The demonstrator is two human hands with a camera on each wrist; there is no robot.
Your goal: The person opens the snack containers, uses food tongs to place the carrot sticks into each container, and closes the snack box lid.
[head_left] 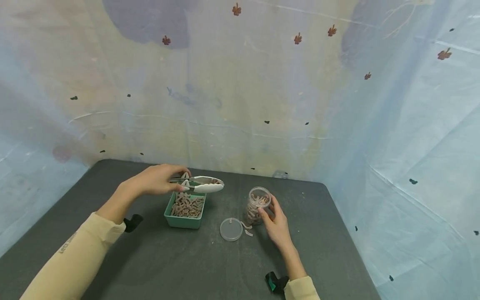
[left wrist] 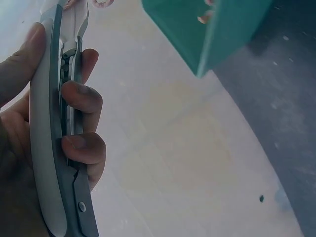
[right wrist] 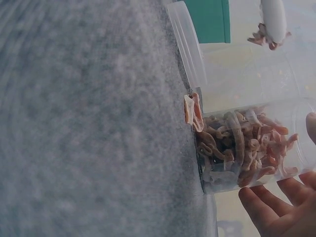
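My left hand (head_left: 159,179) grips white-tipped tongs (head_left: 208,185) by their handles, above the green box (head_left: 182,222). Small brown pieces sit between the tong tips, which point right toward the jar. Brown curled strips (head_left: 186,205) fill the box. My right hand (head_left: 276,225) holds a clear plastic jar (head_left: 259,196) near its open rim, thumb on the near side and fingers behind. In the right wrist view the jar stands on the table with similar strips (right wrist: 247,143) filling much of it. Seen from the left wrist, thumb and fingers wrap the tongs' handles (left wrist: 47,133).
A round clear lid (head_left: 231,229) lies flat on the dark table (head_left: 180,266), left of the jar. A few loose strips (head_left: 248,232) lie between lid and jar. Patterned plastic sheeting (head_left: 225,96) hangs behind the table and along its right side.
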